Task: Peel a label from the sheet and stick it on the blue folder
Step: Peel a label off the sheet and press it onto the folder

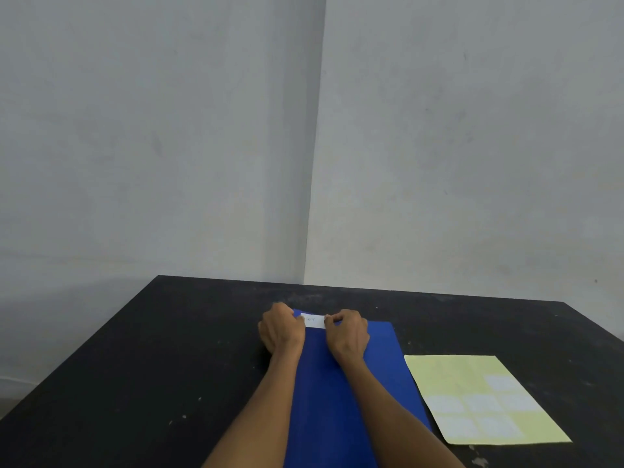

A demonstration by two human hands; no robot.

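Note:
A blue folder (324, 393) lies lengthwise on the black table, running from the near edge toward the wall. A small white label (314, 321) with faint writing lies near the folder's far left corner. My left hand (282, 329) pinches the label's left end with curled fingers. My right hand (347, 331) holds its right end the same way. Both forearms stretch over the folder. The yellow label sheet (449, 373) lies flat to the right of the folder, with several pale labels on its near half.
The black table (169, 366) has its far edge close to a grey wall corner. Its left side slopes off to the floor. Small white specks dot the tabletop.

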